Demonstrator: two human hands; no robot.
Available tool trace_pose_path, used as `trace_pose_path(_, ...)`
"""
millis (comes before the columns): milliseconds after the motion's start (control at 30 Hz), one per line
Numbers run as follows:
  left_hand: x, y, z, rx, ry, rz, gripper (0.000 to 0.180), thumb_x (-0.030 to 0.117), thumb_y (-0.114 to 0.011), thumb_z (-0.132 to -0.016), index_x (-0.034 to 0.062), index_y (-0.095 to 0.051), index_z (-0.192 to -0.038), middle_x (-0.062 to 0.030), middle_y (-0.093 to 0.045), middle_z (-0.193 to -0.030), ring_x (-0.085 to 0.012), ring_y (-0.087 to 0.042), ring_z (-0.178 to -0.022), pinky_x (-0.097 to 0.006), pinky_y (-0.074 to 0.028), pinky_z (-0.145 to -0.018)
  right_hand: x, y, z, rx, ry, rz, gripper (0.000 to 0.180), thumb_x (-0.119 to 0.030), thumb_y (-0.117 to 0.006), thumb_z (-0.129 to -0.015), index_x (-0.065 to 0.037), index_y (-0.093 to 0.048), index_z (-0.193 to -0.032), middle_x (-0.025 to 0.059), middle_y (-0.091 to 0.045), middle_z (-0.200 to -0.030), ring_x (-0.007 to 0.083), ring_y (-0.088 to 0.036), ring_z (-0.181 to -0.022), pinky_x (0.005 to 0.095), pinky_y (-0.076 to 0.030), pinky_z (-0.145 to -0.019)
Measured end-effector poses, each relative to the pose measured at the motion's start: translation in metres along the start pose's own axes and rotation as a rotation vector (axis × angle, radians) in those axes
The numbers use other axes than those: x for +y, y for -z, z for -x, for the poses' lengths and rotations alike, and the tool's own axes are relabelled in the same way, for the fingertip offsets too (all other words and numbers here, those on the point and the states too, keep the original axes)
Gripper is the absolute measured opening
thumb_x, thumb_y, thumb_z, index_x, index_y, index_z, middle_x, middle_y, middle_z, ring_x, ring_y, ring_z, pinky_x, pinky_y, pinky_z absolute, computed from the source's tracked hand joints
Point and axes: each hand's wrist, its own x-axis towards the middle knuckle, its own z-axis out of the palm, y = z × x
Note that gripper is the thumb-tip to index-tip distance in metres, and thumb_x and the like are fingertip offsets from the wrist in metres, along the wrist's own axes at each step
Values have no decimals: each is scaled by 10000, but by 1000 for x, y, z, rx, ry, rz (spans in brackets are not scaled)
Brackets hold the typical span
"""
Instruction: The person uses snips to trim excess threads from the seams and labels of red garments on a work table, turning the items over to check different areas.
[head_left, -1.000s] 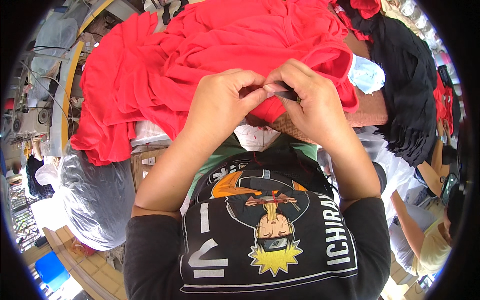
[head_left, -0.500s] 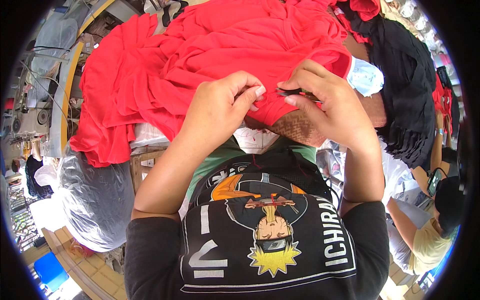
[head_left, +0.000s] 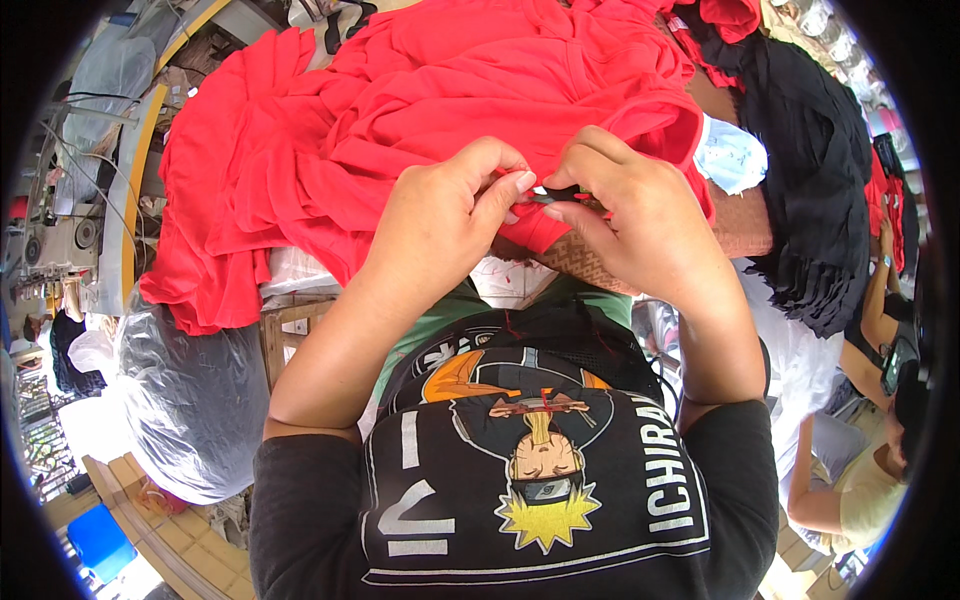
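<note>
A large red knit garment [head_left: 440, 90] lies heaped across the work surface in front of me. My left hand [head_left: 455, 200] is closed, thumb and forefinger pinching a bit of the red cloth at its near edge. In my right hand [head_left: 635, 205] is a pair of small thread snips [head_left: 562, 194], dark with a pale metal tip, mostly hidden by the fingers. The tip points left and sits right beside my left fingertips, at the cloth. Whether the blades touch a thread is too small to tell.
Brown patterned cover [head_left: 735, 220] shows under the cloth. A pale blue cloth piece [head_left: 730, 155] and black fabric [head_left: 810, 170] lie at the right. A plastic-wrapped bundle [head_left: 190, 400] stands at the left, below machinery [head_left: 65, 235]. Another person [head_left: 865, 490] sits at the lower right.
My right hand has moved left with the snips, bringing their tip up to my left fingertips. The left hand has barely moved. The person at the right has shifted.
</note>
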Motion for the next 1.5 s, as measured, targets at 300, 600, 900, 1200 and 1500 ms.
trace_pose_path(300,0,2,0,-10,33,104,137,107,-565,-965,-20,-596,-1005,-58,-673,-869,-99,-651,-820,-255,-557,-709,8,-1,1,87,14,-9,175,-77,-688,-768,-32,-570,-889,114,-568,-870,337,-618,-738,416,-476,-608)
trace_pose_path(600,1,6,-3,17,87,164,190,183,-569,-973,-4,-564,-1008,-88,-694,-873,-103,-638,-716,-227,-503,-667,12,-9,-4,129,-1,-133,233,-126,-719,-758,-52,-605,-946,103,-584,-876,313,-626,-731,397,-491,-621)
trace_pose_path(900,-10,21,-7,-100,114,295,157,77,-607,-925,-18,-616,-1050,-86,-691,-986,-96,-633,-765,-227,-505,-717,25,-14,-4,51,-65,-185,192,-73,-747,-749,-26,-637,-899,82,-564,-807,213,-579,-670,314,-468,-606)
trace_pose_path(1200,-9,22,-7,-125,-54,-33,295,60,-730,-797,69,-692,-1089,-43,-671,-895,-99,-602,-810,-237,-479,-737,26,-12,-5,36,-72,-180,182,-127,-731,-756,-44,-638,-889,104,-590,-826,293,-616,-718,371,-492,-637)
trace_pose_path(1500,-16,16,-8,3,-157,-68,136,99,-708,-827,35,-710,-947,-59,-659,-831,-139,-619,-758,-260,-485,-697,26,-10,-4,23,-69,-180,200,-131,-743,-751,-39,-639,-895,105,-595,-834,289,-619,-722,370,-497,-645)
